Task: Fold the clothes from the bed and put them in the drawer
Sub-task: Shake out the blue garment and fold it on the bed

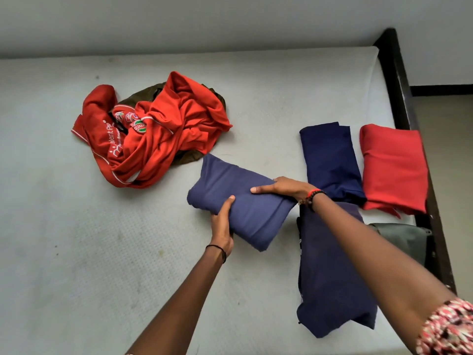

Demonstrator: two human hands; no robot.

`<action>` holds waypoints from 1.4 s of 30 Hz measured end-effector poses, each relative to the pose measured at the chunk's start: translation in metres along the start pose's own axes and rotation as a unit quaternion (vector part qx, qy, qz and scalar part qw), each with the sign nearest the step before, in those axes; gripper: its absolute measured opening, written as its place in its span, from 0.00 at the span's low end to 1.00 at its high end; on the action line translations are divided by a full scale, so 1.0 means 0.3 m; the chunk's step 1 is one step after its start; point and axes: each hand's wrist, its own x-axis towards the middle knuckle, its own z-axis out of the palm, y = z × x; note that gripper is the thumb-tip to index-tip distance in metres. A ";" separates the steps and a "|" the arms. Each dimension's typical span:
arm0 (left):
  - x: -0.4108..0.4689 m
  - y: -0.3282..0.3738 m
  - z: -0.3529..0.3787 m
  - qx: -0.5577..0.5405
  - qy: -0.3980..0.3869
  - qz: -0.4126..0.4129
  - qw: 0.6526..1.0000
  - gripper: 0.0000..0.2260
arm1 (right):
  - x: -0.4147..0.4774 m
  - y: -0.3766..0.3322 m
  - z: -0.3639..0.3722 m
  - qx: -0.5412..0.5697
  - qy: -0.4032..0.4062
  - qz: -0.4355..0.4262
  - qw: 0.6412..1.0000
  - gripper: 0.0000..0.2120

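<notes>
Both on folded blue garment (245,201): left hand (222,226) curled round edge, right hand (284,188) flat.

Pale wall (230,21), tan floor (448,149)

Fingers of the left hand (222,226) lie under the folded slate-blue cloth bundle (245,201); I see only the thumb on top. A dark olive-brown garment (135,97) is mostly buried beneath the crumpled red printed jerseys (163,129), whose white lettering is partly lost in folds; I cannot tell its kind. The right forearm (371,247) covers part of the long dark navy folded garment (330,290) and of a grey-green cloth item (401,237) I cannot identify; the red-and-white patterned sleeve (450,326) is cut off at the lower right corner.
</notes>
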 end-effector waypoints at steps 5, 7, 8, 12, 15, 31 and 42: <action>-0.002 0.112 0.058 0.074 -0.082 0.003 0.994 0.21 | -0.113 0.073 -0.010 0.207 -0.051 -0.034 0.976 0.22; 0.010 0.162 0.125 0.105 -0.123 0.021 0.987 0.21 | -0.148 0.104 -0.028 0.260 -0.034 -0.050 0.964 0.17; 0.020 0.186 0.164 0.121 -0.147 0.028 0.981 0.21 | -0.161 0.113 -0.038 0.283 -0.019 -0.065 0.957 0.16; 0.091 0.259 0.334 0.159 -0.227 0.045 0.960 0.19 | -0.168 0.109 -0.111 0.360 0.041 -0.125 0.923 0.23; 0.162 0.273 0.403 0.172 -0.213 0.061 0.960 0.19 | -0.105 0.089 -0.165 0.398 0.078 -0.127 0.905 0.22; 0.192 0.089 0.226 0.445 -0.125 0.112 0.880 0.19 | 0.007 0.167 -0.154 0.265 0.047 -0.051 0.962 0.21; 0.164 0.065 0.175 0.492 -0.106 0.104 0.858 0.23 | 0.008 0.141 -0.100 0.046 0.239 0.016 0.970 0.27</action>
